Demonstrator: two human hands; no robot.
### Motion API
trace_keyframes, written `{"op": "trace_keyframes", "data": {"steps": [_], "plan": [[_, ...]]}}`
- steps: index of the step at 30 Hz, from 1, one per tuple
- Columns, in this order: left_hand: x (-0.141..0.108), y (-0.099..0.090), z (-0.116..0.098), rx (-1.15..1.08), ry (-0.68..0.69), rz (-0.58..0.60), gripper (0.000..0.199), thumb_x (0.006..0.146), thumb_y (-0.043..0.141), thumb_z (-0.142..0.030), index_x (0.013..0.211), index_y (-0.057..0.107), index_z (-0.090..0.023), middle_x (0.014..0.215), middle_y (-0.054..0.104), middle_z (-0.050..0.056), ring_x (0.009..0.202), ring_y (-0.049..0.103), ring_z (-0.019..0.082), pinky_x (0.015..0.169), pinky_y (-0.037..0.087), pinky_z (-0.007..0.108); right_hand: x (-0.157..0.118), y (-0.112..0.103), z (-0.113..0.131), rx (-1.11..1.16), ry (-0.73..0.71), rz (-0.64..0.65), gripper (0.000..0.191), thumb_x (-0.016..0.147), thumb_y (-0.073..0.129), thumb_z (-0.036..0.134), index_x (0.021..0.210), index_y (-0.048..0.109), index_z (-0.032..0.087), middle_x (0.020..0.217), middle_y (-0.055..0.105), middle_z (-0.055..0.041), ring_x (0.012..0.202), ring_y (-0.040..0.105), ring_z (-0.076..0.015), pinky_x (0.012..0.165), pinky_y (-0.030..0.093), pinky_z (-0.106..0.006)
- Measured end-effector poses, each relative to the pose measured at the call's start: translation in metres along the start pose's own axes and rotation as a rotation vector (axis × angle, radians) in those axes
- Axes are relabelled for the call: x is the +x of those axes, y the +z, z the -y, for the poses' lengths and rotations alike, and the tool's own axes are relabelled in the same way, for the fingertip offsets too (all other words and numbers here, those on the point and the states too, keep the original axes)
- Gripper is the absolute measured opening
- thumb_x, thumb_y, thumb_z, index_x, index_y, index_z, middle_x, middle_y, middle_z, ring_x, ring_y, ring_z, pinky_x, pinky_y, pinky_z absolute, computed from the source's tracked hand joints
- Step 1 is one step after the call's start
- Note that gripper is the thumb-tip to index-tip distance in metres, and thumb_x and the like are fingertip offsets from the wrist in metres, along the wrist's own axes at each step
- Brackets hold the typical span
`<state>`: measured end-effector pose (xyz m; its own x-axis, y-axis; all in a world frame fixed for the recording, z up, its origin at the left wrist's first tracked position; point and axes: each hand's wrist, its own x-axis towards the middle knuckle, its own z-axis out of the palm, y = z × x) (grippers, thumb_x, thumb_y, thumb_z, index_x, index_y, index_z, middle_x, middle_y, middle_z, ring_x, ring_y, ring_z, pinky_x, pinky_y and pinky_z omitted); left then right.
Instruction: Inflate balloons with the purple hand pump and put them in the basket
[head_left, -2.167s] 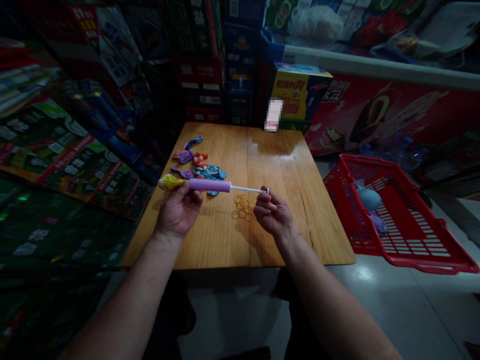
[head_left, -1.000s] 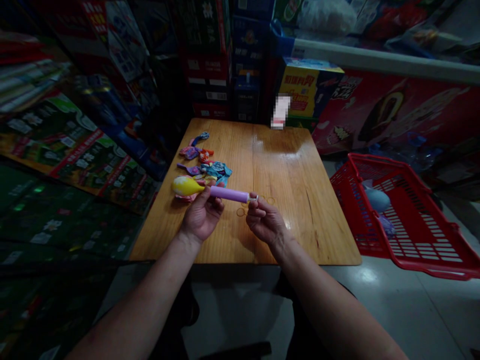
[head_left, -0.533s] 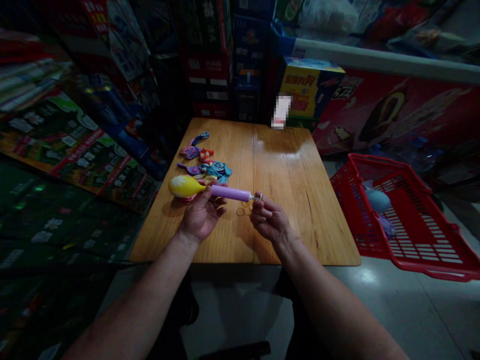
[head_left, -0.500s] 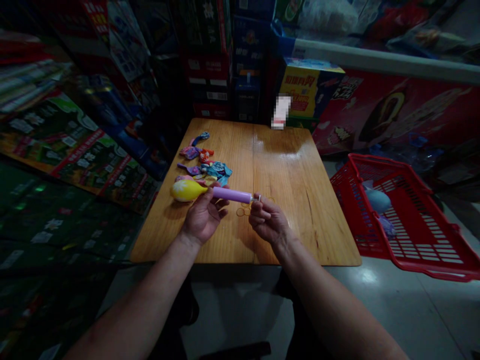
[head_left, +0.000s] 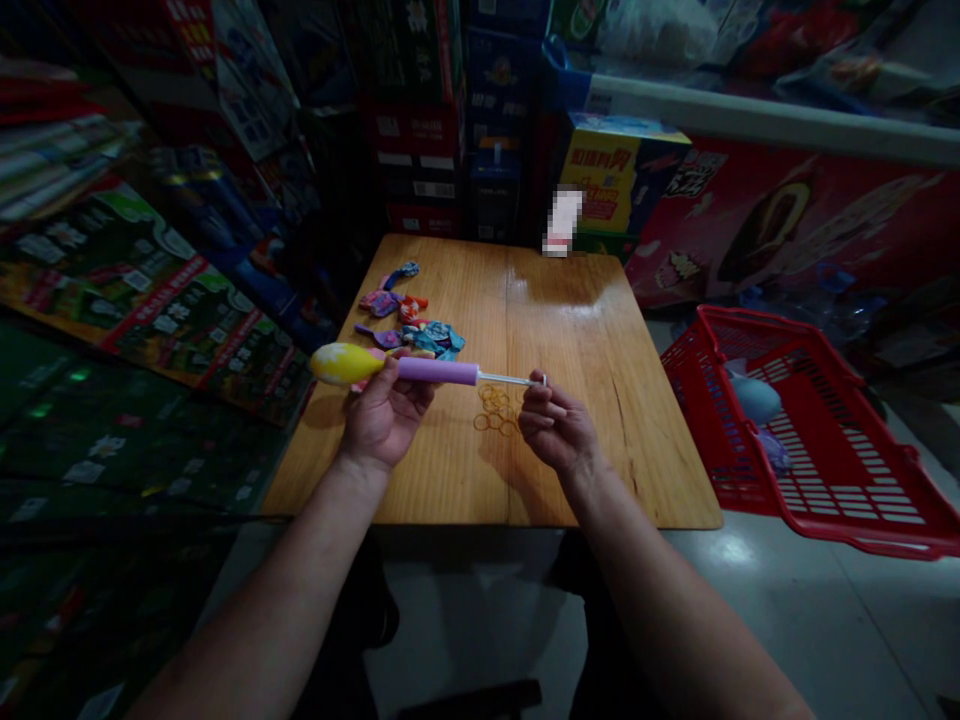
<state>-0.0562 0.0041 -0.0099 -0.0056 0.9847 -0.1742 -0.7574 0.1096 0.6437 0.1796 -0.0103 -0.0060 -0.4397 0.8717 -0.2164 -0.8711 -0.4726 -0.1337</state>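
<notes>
A purple hand pump (head_left: 439, 371) lies level above the wooden table. My left hand (head_left: 381, 408) is closed around its left end, where the neck of a partly inflated yellow balloon (head_left: 341, 364) with white marks meets the pump. The white pump rod (head_left: 506, 379) is pulled out to the right. My right hand (head_left: 557, 420) grips the handle at the rod's end. Below the rod, several rubber bands (head_left: 495, 408) lie on the table. Several uninflated patterned balloons (head_left: 435, 340) are piled on the table's left side, partly behind the yellow balloon.
The wooden table (head_left: 600, 440) has stacked boxes (head_left: 420, 150) behind it and green cartons (head_left: 150, 270) to the left. On the right, a red basket (head_left: 840, 440) holds a light blue balloon (head_left: 756, 400) and a purple one. A yellow box (head_left: 600, 180) stands beyond the back edge.
My hands have moved apart, and the white rod now extends far out of the pump. The pump and yellow balloon have shifted left and slightly up. More rubber bands show.
</notes>
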Motion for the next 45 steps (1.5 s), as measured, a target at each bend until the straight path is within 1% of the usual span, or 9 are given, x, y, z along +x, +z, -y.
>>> {"op": "trace_keyframes", "data": {"steps": [5,11,18,22,27,32,37,41,45], "plan": [[-0.013,0.008,0.01,-0.009,-0.13,0.075,0.03,0.087,0.069,-0.035,0.115,0.063,-0.025,0.115,0.071,0.008,0.106,0.068,0.025,0.087,0.057,0.043,0.002,0.0,-0.017,-0.067,0.036,-0.083,0.008,0.094,0.054,0.01,0.097,0.06,0.015,0.073,0.065,0.0026,0.045,0.047,-0.0005,0.047,0.041,-0.012],[-0.009,0.003,0.022,-0.056,-0.143,-0.027,0.029,0.087,0.069,-0.032,0.114,0.064,-0.02,0.105,0.072,0.008,0.094,0.07,0.019,0.084,0.058,0.035,0.006,-0.002,-0.026,-0.048,0.063,-0.097,0.009,0.095,0.052,0.012,0.098,0.06,0.015,0.071,0.063,0.0032,0.043,0.043,-0.0001,0.045,0.04,-0.011],[-0.003,-0.001,-0.006,-0.005,0.001,-0.02,0.027,0.086,0.07,-0.032,0.109,0.065,-0.02,0.105,0.073,0.009,0.093,0.071,0.02,0.078,0.06,0.032,-0.003,0.001,0.007,-0.039,-0.039,-0.022,0.019,0.1,0.04,0.013,0.099,0.059,0.015,0.068,0.06,0.0056,0.039,0.039,0.0002,0.042,0.036,-0.012],[-0.013,0.0,0.005,0.025,-0.088,0.027,0.029,0.087,0.069,-0.033,0.114,0.064,-0.021,0.112,0.072,0.01,0.097,0.07,0.022,0.08,0.059,0.037,-0.003,-0.001,-0.008,-0.105,0.015,-0.059,0.01,0.097,0.05,0.013,0.097,0.059,0.015,0.066,0.059,0.0059,0.038,0.035,0.0002,0.04,0.034,-0.012],[-0.016,0.001,0.021,-0.006,-0.1,-0.004,0.025,0.087,0.069,-0.029,0.109,0.066,-0.019,0.101,0.074,0.007,0.092,0.071,0.02,0.084,0.058,0.037,0.002,-0.007,-0.029,-0.072,0.079,-0.053,0.009,0.096,0.052,0.013,0.101,0.059,0.014,0.07,0.06,0.0046,0.041,0.038,0.0002,0.044,0.037,-0.012],[-0.006,0.0,0.01,0.007,-0.094,-0.021,0.024,0.086,0.069,-0.029,0.108,0.066,-0.019,0.101,0.073,0.008,0.09,0.071,0.019,0.081,0.059,0.034,0.003,-0.002,-0.02,-0.057,0.067,-0.081,0.009,0.096,0.051,0.014,0.099,0.059,0.014,0.071,0.06,0.0041,0.042,0.039,-0.0005,0.045,0.038,-0.012],[-0.007,-0.001,-0.004,0.04,0.009,-0.01,0.026,0.086,0.07,-0.032,0.109,0.066,-0.021,0.105,0.074,0.008,0.092,0.071,0.02,0.076,0.059,0.032,0.0,0.0,-0.006,-0.058,-0.019,-0.035,0.016,0.099,0.044,0.014,0.098,0.06,0.014,0.068,0.058,0.0052,0.039,0.035,-0.0001,0.042,0.035,-0.012],[-0.014,-0.002,0.008,0.048,-0.096,0.025,0.026,0.087,0.069,-0.032,0.111,0.066,-0.022,0.108,0.073,0.008,0.093,0.071,0.021,0.075,0.059,0.032,0.001,-0.005,-0.021,-0.099,0.032,-0.069,0.01,0.097,0.051,0.016,0.097,0.061,0.014,0.067,0.058,0.0053,0.038,0.032,-0.0005,0.041,0.033,-0.013],[-0.013,-0.006,0.02,0.007,-0.126,-0.036,0.025,0.086,0.07,-0.03,0.108,0.067,-0.019,0.101,0.074,0.007,0.085,0.071,0.018,0.076,0.059,0.031,0.005,-0.006,-0.035,-0.118,0.057,-0.093,0.007,0.095,0.054,0.015,0.098,0.061,0.015,0.069,0.059,0.0051,0.041,0.033,-0.0012,0.044,0.036,-0.013]]}}
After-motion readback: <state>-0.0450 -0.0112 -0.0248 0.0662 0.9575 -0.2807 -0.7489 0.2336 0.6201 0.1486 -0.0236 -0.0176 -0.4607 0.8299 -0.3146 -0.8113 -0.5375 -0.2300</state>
